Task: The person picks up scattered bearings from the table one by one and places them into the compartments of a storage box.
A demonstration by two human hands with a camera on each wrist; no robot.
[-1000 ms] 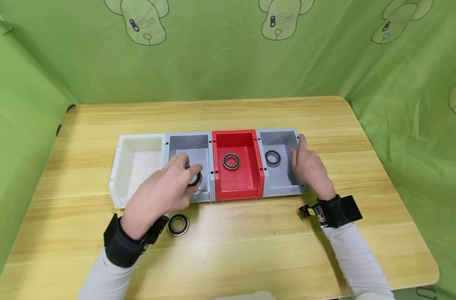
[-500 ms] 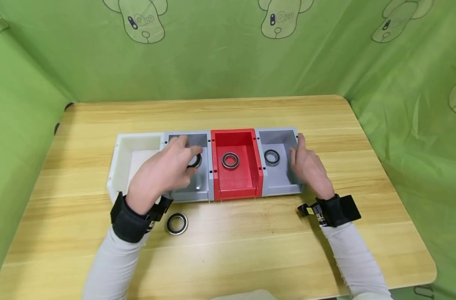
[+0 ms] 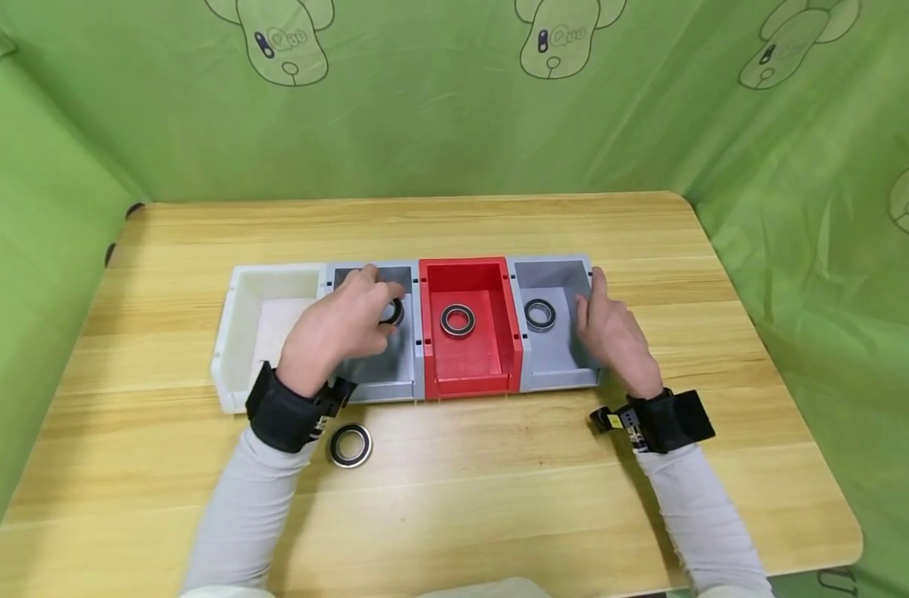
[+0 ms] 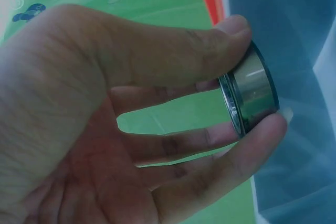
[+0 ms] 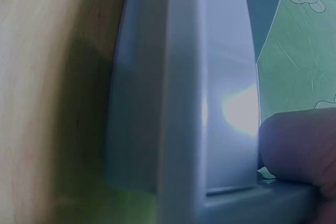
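Observation:
A bearing (image 3: pixel 396 312) with a black ring face is held by my left hand (image 3: pixel 341 320) over the left grey bin (image 3: pixel 383 378). In the left wrist view, thumb and fingers pinch that bearing's shiny outer rim (image 4: pixel 257 90), near the bin's blue-looking wall. At the right end of the row, my right hand (image 3: pixel 619 339) grips the side wall of the right grey bin (image 3: pixel 555 357), its thumb inside. The right wrist view has this bin's wall (image 5: pixel 181 87) close up, a digit (image 5: pixel 299 142) against it. A second bearing (image 3: pixel 540 315) lies in that bin.
Between the grey bins, a red bin (image 3: pixel 469 361) holds another bearing (image 3: pixel 458 321). A white bin (image 3: pixel 238 332) stands at the row's left end. One more bearing (image 3: pixel 351 446) lies on the wooden table (image 3: pixel 484 498) in front. Green cloth (image 3: pixel 425 124) surrounds the table.
My left hand has moved toward the back of the left grey bin with the bearing, from the bin's front part. The right hand stays at its wall.

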